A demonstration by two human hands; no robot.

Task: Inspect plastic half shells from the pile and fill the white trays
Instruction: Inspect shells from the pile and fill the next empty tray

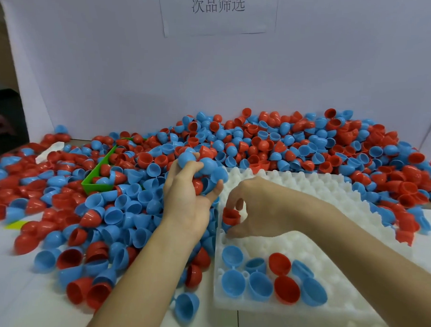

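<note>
A big pile of red and blue half shells (260,140) covers the table's back and left. The white tray (319,192) lies at the right, with several blue and red shells (266,279) seated in its near rows. My left hand (185,199) is raised over the pile's edge and grips a handful of blue and red shells (202,166). My right hand (257,209) hovers over the tray's left edge and pinches a red half shell (230,216), open side up, between thumb and fingers.
A green bin (95,180) sits half buried in the pile at the left. A white wall with a paper sign (218,12) stands behind the table. Loose shells lie along the tray's right side (404,221) and near the front edge (186,308).
</note>
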